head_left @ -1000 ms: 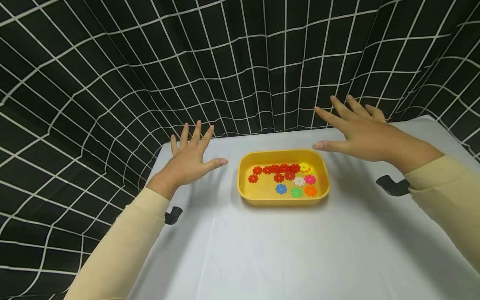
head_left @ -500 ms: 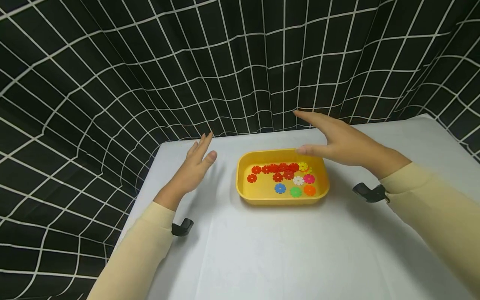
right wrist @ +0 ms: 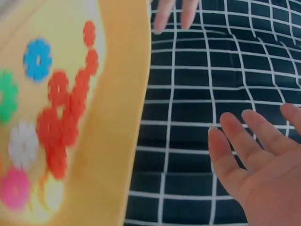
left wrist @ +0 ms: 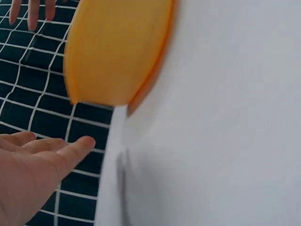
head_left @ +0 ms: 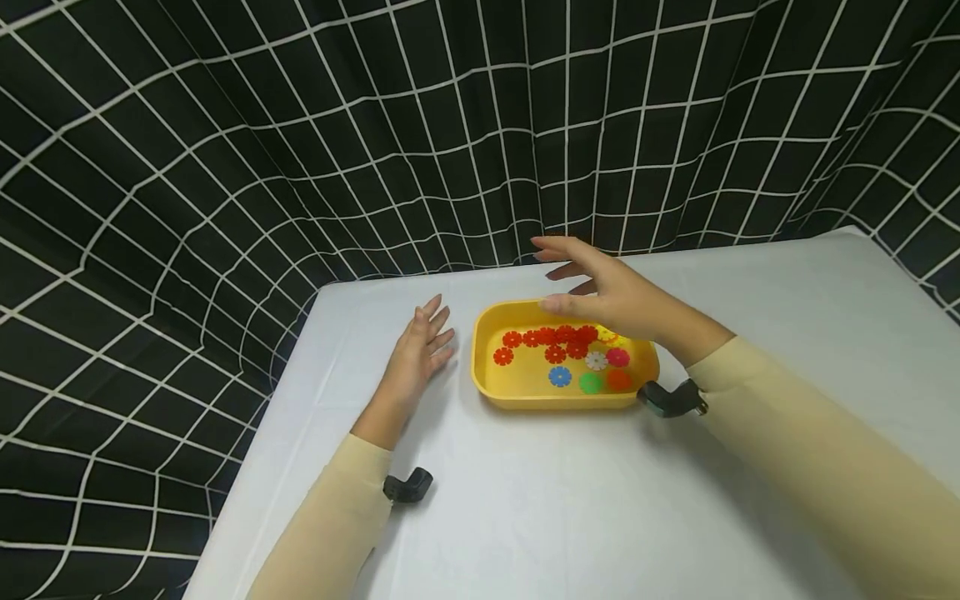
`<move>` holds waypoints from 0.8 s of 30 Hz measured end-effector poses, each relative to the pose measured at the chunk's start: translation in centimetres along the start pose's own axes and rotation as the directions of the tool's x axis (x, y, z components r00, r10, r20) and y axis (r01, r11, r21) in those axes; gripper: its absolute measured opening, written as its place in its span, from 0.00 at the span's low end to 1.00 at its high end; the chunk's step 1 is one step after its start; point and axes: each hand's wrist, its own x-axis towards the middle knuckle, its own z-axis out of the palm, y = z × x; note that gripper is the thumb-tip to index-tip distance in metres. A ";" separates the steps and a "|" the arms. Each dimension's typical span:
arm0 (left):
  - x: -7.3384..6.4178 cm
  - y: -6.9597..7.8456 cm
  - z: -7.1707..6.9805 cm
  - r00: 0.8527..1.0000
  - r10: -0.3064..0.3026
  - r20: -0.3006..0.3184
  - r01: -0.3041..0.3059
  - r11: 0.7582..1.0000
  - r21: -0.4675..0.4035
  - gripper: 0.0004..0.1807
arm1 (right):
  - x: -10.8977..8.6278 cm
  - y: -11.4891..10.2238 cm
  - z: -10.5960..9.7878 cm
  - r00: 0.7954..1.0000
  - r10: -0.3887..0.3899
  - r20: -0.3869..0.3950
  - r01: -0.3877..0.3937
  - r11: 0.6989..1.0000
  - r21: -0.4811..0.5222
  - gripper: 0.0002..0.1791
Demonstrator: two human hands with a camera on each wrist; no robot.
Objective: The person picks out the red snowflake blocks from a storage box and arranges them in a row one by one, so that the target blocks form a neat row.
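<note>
A yellow tray (head_left: 517,402) stands on the white table. Several red flower-shaped discs (head_left: 555,354) lie in a cluster inside it. Nearer its front are a blue disc (head_left: 560,377), a green disc (head_left: 591,382) and an orange disc (head_left: 618,381); a white disc (head_left: 596,361), a pink disc (head_left: 618,357) and yellow discs (head_left: 609,335) lie to the right. My right hand (head_left: 611,292) hovers above the tray's back right part, fingers loosely spread, holding nothing. Left of the tray, apart from it, my left hand (head_left: 415,354) is held with relaxed fingers and nothing in it.
A black curtain with white grid lines (head_left: 450,150) hangs behind and to the left of the table. The white tablecloth (head_left: 510,500) spreads in front of the tray. A small black device (head_left: 408,485) sits at the left wrist, another black device (head_left: 671,400) at the right.
Both hands have come inward and turned from spread, palm-down poses. The right hand has moved left over the tray; the left has moved right and nearer the body. The discs look unmoved.
</note>
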 end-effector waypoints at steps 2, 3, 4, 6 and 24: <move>-0.1 -0.8 0.6 1.000 0.005 0.015 -0.004 0.998 -0.064 0.49 | 0.5 0.3 0.7 1.000 -0.001 0.007 0.001 0.999 0.042 0.45; -0.2 -1.2 0.9 0.999 0.009 0.030 -0.007 0.996 -0.088 0.47 | 0.7 0.5 1.0 1.000 0.001 0.010 -0.001 0.998 0.063 0.45; -0.3 -1.6 1.2 0.999 0.011 0.047 -0.005 0.994 -0.109 0.45 | 0.9 0.7 1.3 1.000 0.004 0.012 -0.005 0.997 0.083 0.44; -0.5 -2.3 1.7 0.997 0.014 0.081 -0.003 0.991 -0.135 0.41 | 1.3 1.1 2.0 1.000 0.007 0.015 -0.009 0.993 0.115 0.44; -0.7 -5.3 2.1 0.990 -0.006 0.141 0.031 0.984 -0.173 0.34 | 3.7 5.0 8.1 0.986 0.148 0.073 -0.162 0.958 0.237 0.41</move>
